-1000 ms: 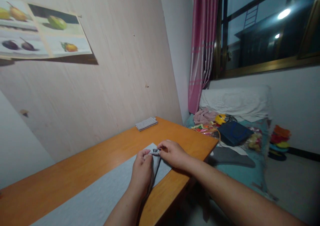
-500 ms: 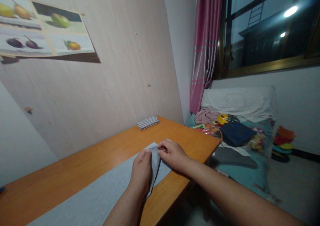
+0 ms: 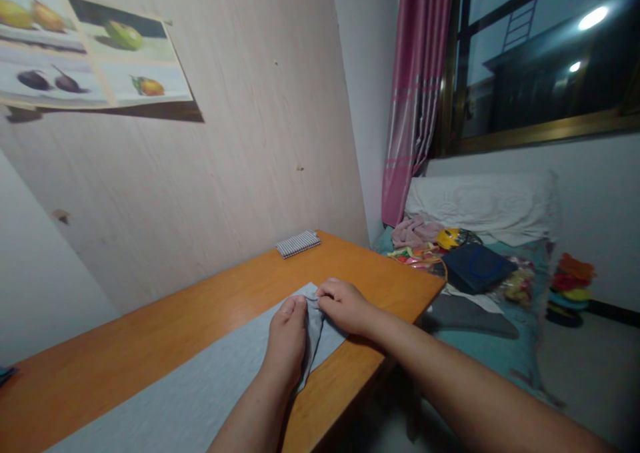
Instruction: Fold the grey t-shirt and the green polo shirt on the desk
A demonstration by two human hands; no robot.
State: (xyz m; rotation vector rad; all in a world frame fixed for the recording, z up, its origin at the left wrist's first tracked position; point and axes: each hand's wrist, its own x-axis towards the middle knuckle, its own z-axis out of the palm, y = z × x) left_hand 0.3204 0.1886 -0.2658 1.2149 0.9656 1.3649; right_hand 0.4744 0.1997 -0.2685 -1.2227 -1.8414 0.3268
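A long piece of light grey cloth (image 3: pixel 200 373) lies along the orange wooden table (image 3: pixel 165 329), reaching close to the right end. My left hand (image 3: pixel 287 336) is closed on a folded part of this cloth, thumb on top. Just right of it, my right hand (image 3: pixel 343 306) pinches the same fold, its thumb and index finger pressed together. Between the two hands the fold stands a little off the tabletop and hangs down toward the near edge. Whether a small tool sits in the right fingertips is too small to make out.
A folded checkered cloth (image 3: pixel 299 244) rests at the table's back edge by the wall. Right of the table, a bed or couch (image 3: pixel 485 353) holds a dark blue bag (image 3: pixel 477 268) and several cloths. Colourful stacked items (image 3: pixel 570 289) stand on the floor beyond.
The right fingers have closed in and tilted down over the fold. The cloth between the hands is more bunched, and the whole view has shifted slightly.
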